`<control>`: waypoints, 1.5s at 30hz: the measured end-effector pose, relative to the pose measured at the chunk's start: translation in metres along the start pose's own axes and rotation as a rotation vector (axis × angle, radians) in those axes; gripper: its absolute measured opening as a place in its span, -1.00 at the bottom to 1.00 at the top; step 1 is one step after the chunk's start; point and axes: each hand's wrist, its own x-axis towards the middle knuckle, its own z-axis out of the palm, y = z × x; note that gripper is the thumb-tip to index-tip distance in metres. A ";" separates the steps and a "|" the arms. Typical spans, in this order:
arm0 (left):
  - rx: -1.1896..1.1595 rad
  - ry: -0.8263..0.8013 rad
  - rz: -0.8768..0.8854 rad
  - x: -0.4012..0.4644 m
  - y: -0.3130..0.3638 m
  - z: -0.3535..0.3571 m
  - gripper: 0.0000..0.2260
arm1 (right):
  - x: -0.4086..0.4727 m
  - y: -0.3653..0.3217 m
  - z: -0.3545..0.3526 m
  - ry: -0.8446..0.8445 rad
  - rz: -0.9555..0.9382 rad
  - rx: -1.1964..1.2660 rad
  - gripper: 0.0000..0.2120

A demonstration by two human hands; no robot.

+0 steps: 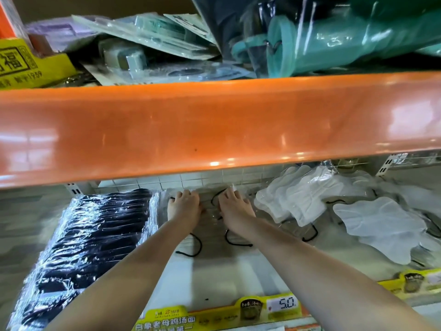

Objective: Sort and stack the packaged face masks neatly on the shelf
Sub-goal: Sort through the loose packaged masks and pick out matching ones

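Note:
Both my arms reach deep into the lower shelf (214,278). My left hand (182,206) and my right hand (232,209) lie side by side, palms down, pressing on a clear-wrapped mask pack with black ear loops (210,225) at the back of the shelf. Whether the fingers curl round its far edge is hidden. To the left runs a neat row of black masks in clear wrap (95,237). To the right lies a loose heap of white packaged masks (310,199), some overlapping and tilted.
A wide orange shelf edge (214,125) hangs just above my hands. The upper shelf holds blister packs (152,44) and teal plastic goods (346,44). A yellow price strip (281,304) marked 5.0 runs along the lower shelf's front edge.

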 end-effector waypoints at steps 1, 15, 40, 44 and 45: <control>0.010 -0.003 -0.004 0.001 0.000 0.002 -0.65 | 0.001 -0.001 -0.001 -0.005 0.003 -0.011 -0.57; 0.004 0.024 0.050 0.001 -0.001 -0.003 -0.67 | 0.010 -0.005 0.002 0.035 0.056 0.091 -0.74; -0.064 0.261 0.062 -0.038 -0.024 0.023 -0.75 | 0.009 0.003 0.014 0.165 -0.064 0.038 -0.81; -0.015 0.316 0.102 -0.042 -0.025 0.021 -0.65 | 0.020 0.000 0.008 0.154 -0.049 0.000 -0.80; -0.020 0.358 0.107 -0.044 -0.024 0.019 -0.66 | 0.022 -0.002 0.008 0.167 -0.035 -0.004 -0.78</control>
